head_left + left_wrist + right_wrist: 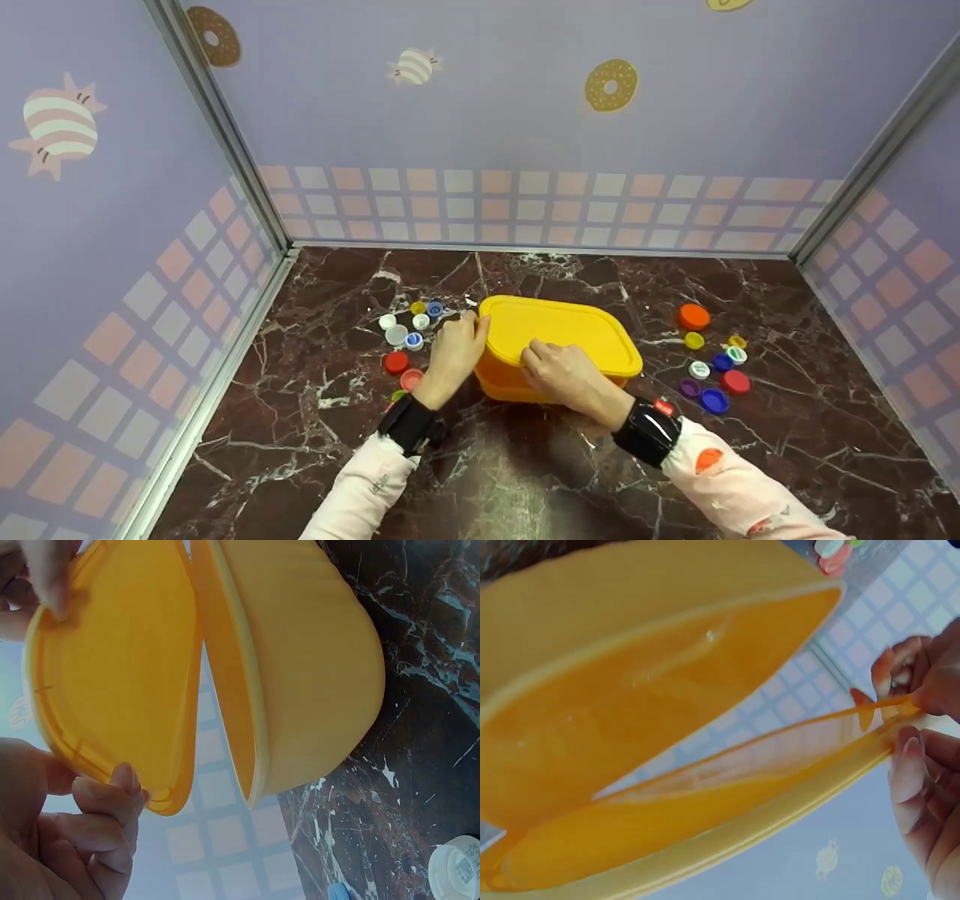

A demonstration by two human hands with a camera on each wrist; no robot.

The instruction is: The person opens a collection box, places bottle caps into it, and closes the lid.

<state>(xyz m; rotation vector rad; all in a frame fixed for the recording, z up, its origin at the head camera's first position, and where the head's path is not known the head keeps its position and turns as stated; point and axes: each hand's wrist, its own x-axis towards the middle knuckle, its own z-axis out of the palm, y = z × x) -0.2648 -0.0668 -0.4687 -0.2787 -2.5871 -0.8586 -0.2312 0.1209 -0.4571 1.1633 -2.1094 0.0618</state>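
Note:
A yellow lid (566, 330) is tilted above an orange-yellow plastic tub (506, 384), with a gap between them in both wrist views. My left hand (457, 352) pinches the lid's rim near its left end. Along the front rim, my right hand (566, 375) grips the same lid with curled fingers. In the left wrist view the underside of the lid (120, 682) faces the camera, beside the tub's outer wall (315, 682). The part of the tub's inside (667, 682) that shows in the right wrist view holds nothing visible.
Left of the tub lie several bottle caps, among them a red cap (397, 363) and a white cap (387, 322). More caps are scattered to the right, including an orange cap (694, 316) and a blue cap (714, 400). Patterned walls enclose the dark marbled tabletop (300, 450).

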